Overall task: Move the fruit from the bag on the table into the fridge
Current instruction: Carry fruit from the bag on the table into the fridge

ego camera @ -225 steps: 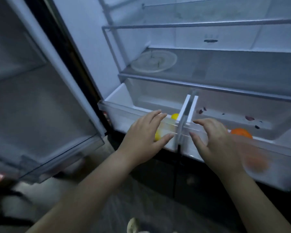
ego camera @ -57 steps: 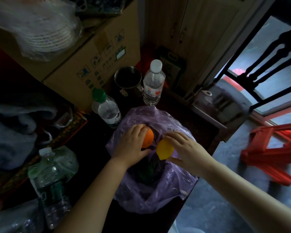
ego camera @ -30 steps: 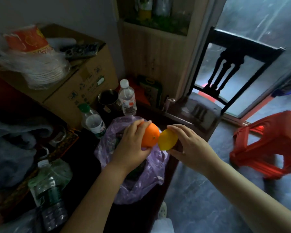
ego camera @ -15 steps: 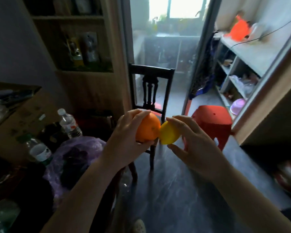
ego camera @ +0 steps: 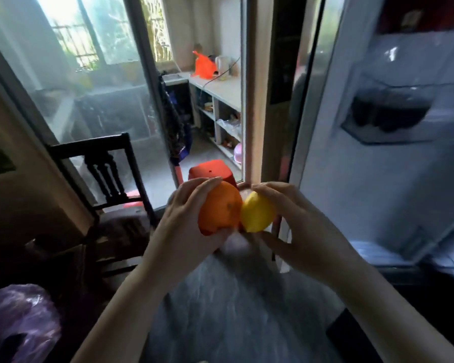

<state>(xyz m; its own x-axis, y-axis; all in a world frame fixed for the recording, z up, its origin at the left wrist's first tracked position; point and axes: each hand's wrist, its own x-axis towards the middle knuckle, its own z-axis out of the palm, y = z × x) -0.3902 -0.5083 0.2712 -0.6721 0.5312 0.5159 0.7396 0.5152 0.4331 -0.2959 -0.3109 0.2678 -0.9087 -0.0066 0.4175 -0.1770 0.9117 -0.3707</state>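
My left hand (ego camera: 180, 231) grips an orange (ego camera: 219, 208) in mid-air at the centre of the view. Right beside it my right hand (ego camera: 307, 231) holds a yellow lemon (ego camera: 257, 214); the two fruits touch. The purple plastic bag (ego camera: 19, 320) lies at the bottom left on the dark table. The open fridge door (ego camera: 393, 158) with its clear shelf bins fills the right side; the fridge interior is out of view.
A dark wooden chair (ego camera: 108, 176) stands left of my hands. A red plastic stool (ego camera: 211, 171) sits on the grey floor behind the fruit, by a glass sliding door. White kitchen shelves (ego camera: 218, 100) with clutter lie beyond the doorway.
The view has swung right from the table towards the fridge door. Both hands still carry the orange and the lemon together; the bag has slid to the bottom left corner.
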